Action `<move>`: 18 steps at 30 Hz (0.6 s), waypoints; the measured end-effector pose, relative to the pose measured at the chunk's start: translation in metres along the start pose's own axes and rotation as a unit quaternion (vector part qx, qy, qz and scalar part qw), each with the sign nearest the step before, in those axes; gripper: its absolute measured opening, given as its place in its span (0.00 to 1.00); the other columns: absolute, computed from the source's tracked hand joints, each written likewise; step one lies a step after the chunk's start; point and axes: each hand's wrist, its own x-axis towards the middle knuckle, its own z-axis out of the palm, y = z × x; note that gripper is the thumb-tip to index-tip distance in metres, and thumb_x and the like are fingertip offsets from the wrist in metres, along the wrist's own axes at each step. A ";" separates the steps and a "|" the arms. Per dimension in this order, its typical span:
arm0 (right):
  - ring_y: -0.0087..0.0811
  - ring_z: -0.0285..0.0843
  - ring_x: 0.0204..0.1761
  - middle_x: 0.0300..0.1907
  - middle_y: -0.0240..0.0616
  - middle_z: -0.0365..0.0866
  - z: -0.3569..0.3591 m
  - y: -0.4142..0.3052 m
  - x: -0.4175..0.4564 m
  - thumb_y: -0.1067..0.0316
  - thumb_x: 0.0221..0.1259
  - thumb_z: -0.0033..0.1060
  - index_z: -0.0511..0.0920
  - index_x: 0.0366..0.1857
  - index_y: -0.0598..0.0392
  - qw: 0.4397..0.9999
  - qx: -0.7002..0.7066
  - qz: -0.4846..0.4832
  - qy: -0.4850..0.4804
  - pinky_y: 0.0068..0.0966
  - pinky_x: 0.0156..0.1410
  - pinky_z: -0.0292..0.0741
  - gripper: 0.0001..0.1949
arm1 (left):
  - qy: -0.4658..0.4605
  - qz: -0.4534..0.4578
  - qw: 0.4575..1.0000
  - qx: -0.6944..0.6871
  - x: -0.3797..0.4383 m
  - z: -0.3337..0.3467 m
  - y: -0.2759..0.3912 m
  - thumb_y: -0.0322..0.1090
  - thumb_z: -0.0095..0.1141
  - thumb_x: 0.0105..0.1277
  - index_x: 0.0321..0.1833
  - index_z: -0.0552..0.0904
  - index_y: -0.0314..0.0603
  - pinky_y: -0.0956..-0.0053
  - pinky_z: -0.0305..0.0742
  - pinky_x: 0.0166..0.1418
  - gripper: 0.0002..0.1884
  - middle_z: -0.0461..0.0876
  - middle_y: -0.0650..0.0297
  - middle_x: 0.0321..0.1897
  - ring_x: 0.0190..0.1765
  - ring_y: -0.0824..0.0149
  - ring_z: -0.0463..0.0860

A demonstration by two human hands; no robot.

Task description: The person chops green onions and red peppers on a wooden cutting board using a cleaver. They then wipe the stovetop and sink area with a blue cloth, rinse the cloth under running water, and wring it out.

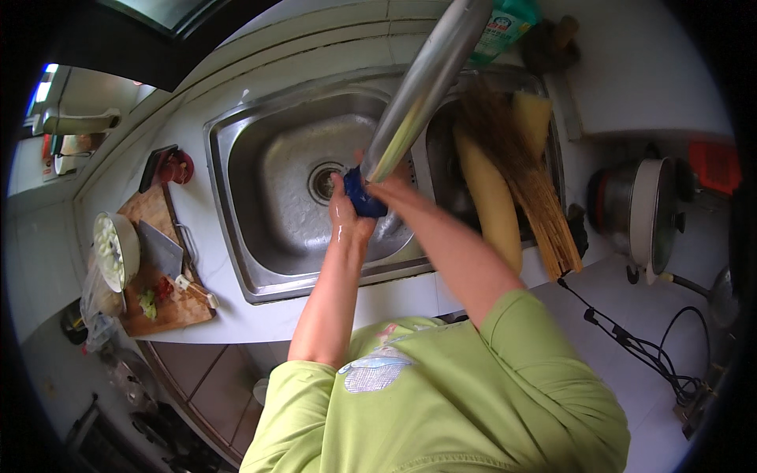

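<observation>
Over the left basin of the steel double sink (251, 284), my left hand (349, 216) holds a small dark blue item (365, 198), wet-looking; I cannot tell whether it is cloth or a cup. The hand and wrist are wet. My right hand (397, 182) is at the right side of the blue item, blurred, its fingers partly hidden by the steel faucet pipe (429, 71). The pipe's lower end is directly above the blue item. Behind my left hand lies the round drain (325, 182).
A wooden cutting board (171, 319) holds a cleaver (162, 245), chopped bits and a white bowl (131, 248) of pale pieces. In the right basin lean a long yellowish gourd (494, 201) and a bamboo brush (526, 177). A green bottle (505, 29) stands behind; a lidded pot (647, 219) sits right.
</observation>
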 end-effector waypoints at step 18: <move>0.46 0.79 0.51 0.45 0.47 0.80 -0.041 -0.024 -0.009 0.48 0.65 0.50 0.75 0.44 0.54 0.987 -0.046 0.093 -0.123 0.43 0.50 0.78 0.19 | -0.075 0.091 0.987 0.106 0.028 -0.024 -0.008 0.57 0.47 0.72 0.52 0.77 0.43 0.64 0.78 0.48 0.24 0.84 0.60 0.42 0.47 0.60 0.83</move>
